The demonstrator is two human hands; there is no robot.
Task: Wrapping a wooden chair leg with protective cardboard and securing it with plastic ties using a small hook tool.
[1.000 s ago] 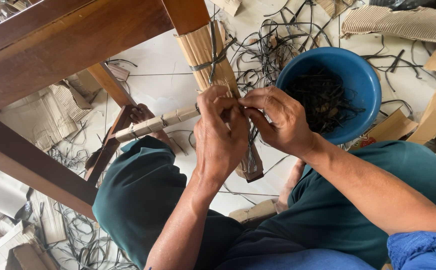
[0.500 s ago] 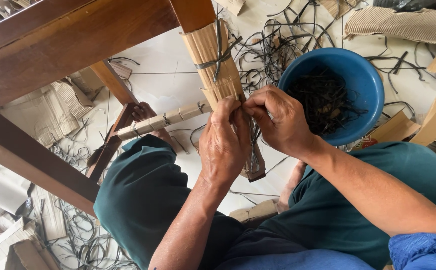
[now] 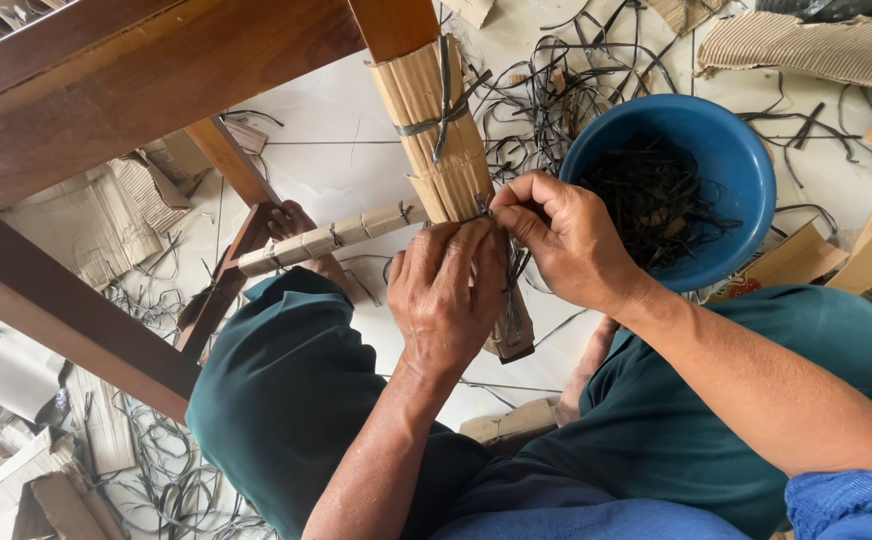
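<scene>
- Floor [image 3: 356,110] was pale tile, littered with dark strap offcuts [image 3: 556,90] and torn cardboard scraps [image 3: 86,220].
- Brown wooden furniture frame [image 3: 106,110] filled the upper left; its beams ran out of view at the top and left edges.
- One frame leg was wrapped in corrugated cardboard [image 3: 436,120], bound by a dark strap [image 3: 443,118] tied around it near the top.
- A thinner crossbar [image 3: 326,238], also cardboard-wrapped with small ties, ran from that leg to the left.
- Blue plastic bowl [image 3: 726,160] sat on the floor just right of the wrapped leg, holding a pile of dark strap pieces.
- Corrugated cardboard sheet [image 3: 816,45] lay at top right, cut off by the edge.
- Left hand [image 3: 446,290] lay over the lower part of the wrapped leg, fingers curled against it.
- Right hand [image 3: 571,240] was just beside it, touching; thumb and forefinger pressed together on a thin dark strap at the leg.
- Left grip: fingers closed toward the same strap, but whether they actually pinched it could not be told.
- Strap ends hung down between the hands; the knot itself was hidden by the fingers.
- The person's knees in dark green trousers [image 3: 286,400] covered the floor below; a bare foot showed partly by the crossbar.
</scene>
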